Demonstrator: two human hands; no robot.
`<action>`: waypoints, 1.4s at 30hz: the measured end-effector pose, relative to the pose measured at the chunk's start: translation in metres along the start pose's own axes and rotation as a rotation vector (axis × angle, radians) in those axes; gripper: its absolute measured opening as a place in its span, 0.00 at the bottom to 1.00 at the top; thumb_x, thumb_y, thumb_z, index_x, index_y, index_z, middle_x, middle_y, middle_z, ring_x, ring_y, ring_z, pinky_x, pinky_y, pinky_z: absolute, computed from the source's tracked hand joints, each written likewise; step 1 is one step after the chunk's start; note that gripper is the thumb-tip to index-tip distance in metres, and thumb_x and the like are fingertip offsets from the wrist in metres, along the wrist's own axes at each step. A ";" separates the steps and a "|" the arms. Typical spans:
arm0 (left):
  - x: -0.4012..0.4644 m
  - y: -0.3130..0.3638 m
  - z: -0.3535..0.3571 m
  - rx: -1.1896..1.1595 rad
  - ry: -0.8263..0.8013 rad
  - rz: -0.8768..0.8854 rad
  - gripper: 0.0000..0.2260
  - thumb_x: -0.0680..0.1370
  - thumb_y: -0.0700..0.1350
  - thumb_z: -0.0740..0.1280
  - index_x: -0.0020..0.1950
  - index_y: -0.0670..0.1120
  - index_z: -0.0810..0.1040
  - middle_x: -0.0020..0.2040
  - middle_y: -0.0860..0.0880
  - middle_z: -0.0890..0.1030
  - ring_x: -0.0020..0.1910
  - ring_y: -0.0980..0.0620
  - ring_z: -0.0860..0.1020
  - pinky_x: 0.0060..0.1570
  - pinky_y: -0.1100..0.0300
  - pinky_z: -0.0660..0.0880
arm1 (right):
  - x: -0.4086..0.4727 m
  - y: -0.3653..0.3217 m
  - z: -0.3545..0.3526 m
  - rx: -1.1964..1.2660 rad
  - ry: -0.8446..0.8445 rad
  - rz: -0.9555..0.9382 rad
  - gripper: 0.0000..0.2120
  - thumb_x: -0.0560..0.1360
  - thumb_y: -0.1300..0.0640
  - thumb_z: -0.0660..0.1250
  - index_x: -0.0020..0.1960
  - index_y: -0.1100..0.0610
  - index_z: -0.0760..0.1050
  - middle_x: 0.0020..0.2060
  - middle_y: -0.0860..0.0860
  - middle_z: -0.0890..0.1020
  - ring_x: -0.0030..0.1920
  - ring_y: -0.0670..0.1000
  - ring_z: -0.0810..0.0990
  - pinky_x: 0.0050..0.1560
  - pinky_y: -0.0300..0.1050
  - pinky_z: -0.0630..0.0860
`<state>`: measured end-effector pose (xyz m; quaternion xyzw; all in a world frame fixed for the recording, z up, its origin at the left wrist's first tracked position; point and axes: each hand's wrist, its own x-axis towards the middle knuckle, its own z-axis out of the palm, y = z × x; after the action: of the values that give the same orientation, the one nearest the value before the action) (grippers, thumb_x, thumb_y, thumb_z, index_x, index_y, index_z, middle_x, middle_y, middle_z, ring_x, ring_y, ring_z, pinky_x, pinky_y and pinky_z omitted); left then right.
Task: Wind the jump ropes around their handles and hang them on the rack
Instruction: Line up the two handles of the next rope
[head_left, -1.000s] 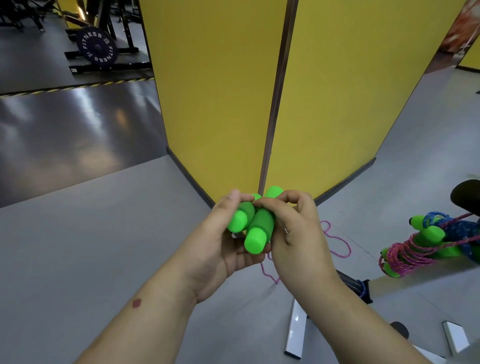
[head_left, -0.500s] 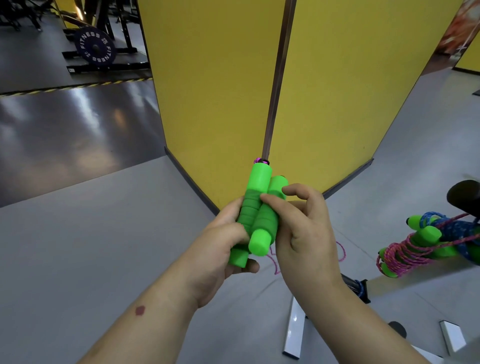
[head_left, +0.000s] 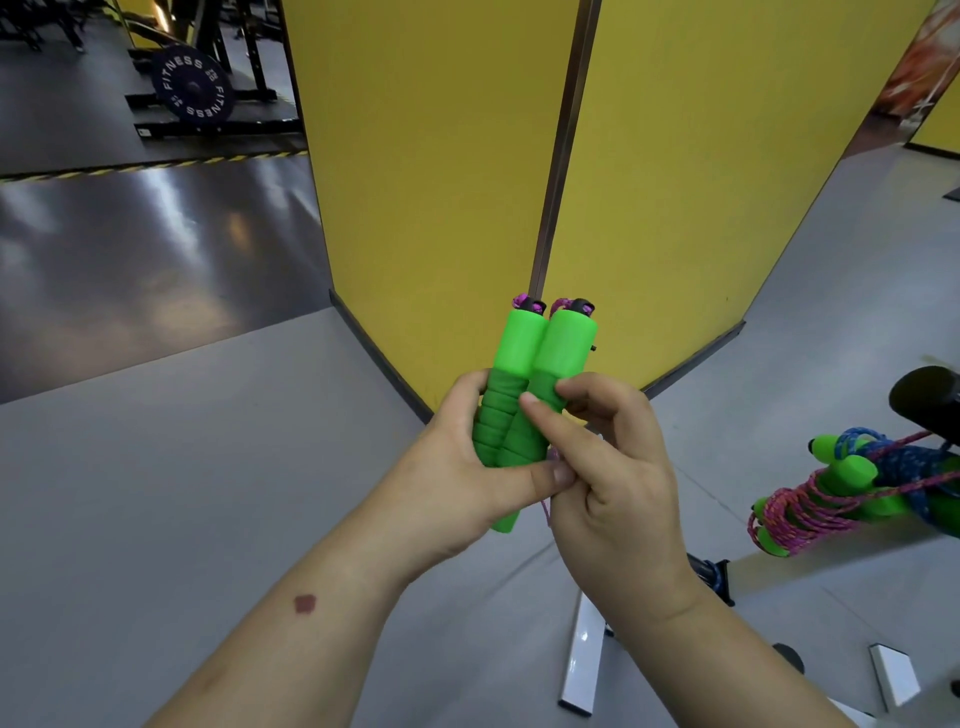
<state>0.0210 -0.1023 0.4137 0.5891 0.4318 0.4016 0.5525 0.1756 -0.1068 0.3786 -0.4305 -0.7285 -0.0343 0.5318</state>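
Two green handles (head_left: 535, 374) side by side, touching, upright, black caps and bits of pink rope (head_left: 548, 506) at the top ends; placed at the centre of view, in front of the yellow wall corner (head_left: 441, 182). Gripped low down by the left hand (head_left: 467, 478), fingers curled round the far side, thumb laid across the near side toward 3 o'clock. Right hand (head_left: 618, 483) at 3 to 4 o'clock of the handles, fingers curled, forefinger tip pressed on the ribbed grip of the right handle; a short strand of pink rope just visible between the two hands, hard to tell whether pinched. Bottom end of one handle poking out below the left thumb at 6 o'clock.

Far out at 4 o'clock, two wound jump ropes (head_left: 852, 493), one pink, one blue, wrapped round green handles and hung on a black bar of the rack (head_left: 924, 400) near the right edge. At 5 o'clock, low down, white feet of the rack on the grey floor (head_left: 182, 493). At 10 o'clock, far off, a black weight plate (head_left: 192, 85) marked FITNESS on a dark stand.
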 end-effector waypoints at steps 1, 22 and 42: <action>0.000 0.001 0.000 0.043 0.014 0.001 0.23 0.72 0.46 0.80 0.62 0.60 0.74 0.49 0.55 0.85 0.48 0.56 0.84 0.47 0.53 0.81 | 0.000 0.000 0.000 0.007 0.000 -0.007 0.22 0.73 0.74 0.61 0.61 0.62 0.81 0.60 0.53 0.72 0.62 0.50 0.74 0.63 0.39 0.71; -0.002 -0.001 0.008 0.860 0.256 0.172 0.23 0.67 0.51 0.69 0.59 0.59 0.64 0.45 0.57 0.73 0.43 0.51 0.75 0.38 0.50 0.77 | 0.026 -0.015 -0.010 0.456 -0.124 0.584 0.25 0.80 0.50 0.67 0.73 0.38 0.62 0.51 0.28 0.75 0.53 0.40 0.79 0.52 0.39 0.77; -0.010 0.023 -0.033 1.061 0.275 0.098 0.22 0.65 0.53 0.68 0.58 0.62 0.69 0.44 0.56 0.74 0.47 0.48 0.75 0.46 0.51 0.73 | 0.043 0.004 -0.039 0.625 -0.582 0.773 0.12 0.76 0.59 0.60 0.39 0.47 0.78 0.30 0.52 0.72 0.29 0.49 0.73 0.41 0.55 0.75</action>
<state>-0.0115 -0.1022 0.4390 0.7483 0.6152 0.2275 0.0987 0.2043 -0.0989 0.4288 -0.4794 -0.6101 0.4995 0.3854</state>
